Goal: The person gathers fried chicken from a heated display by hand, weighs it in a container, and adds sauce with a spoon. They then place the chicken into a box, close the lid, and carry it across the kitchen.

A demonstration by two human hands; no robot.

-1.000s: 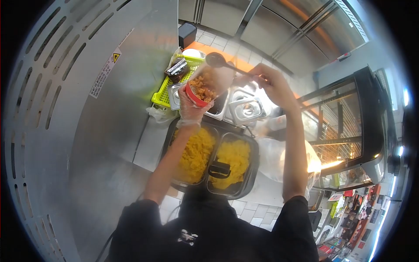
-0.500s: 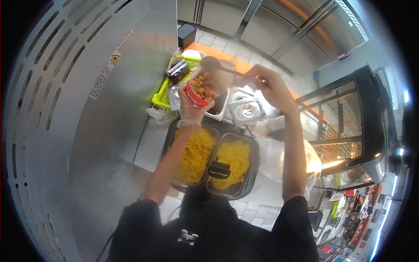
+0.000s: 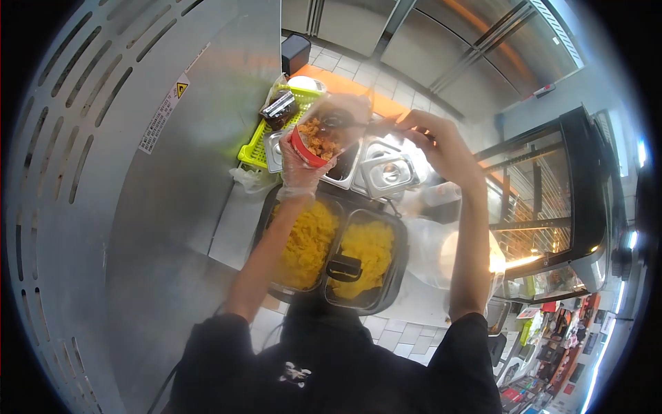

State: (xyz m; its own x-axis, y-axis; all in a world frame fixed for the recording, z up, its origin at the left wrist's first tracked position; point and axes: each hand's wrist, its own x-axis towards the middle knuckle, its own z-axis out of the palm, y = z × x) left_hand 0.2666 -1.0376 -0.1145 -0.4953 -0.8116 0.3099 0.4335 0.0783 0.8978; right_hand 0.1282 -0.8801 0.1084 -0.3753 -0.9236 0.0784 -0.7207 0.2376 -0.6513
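My left hand [image 3: 301, 176], in a clear glove, is closed around a red container [image 3: 301, 150]. Chunky brown food [image 3: 318, 141] fills much of it. Fingers bent around a handle, my right hand [image 3: 434, 141] holds a dark ladle [image 3: 338, 119]. The ladle's round head is over the food at the container's far side; steam blurs whether it touches. Below my forearms stands a black two-part warmer [image 3: 402, 276] with yellow mashed-looking food [image 3: 301, 248] in both halves. Its right half has a black handle [image 3: 345, 268] over it.
Beyond the warmer are steel pans with a metal lid [image 3: 388, 171]. A green basket [image 3: 254, 153] with a dark package [image 3: 279, 110] stands at the left. On the right is a lit glass display cabinet [image 3: 531, 186]; a tall metal panel [image 3: 165, 207] borders the left.
The ladle head has lowered from above the container's far edge to over the food. My right hand has shifted slightly right and down; my left hand still holds the container.
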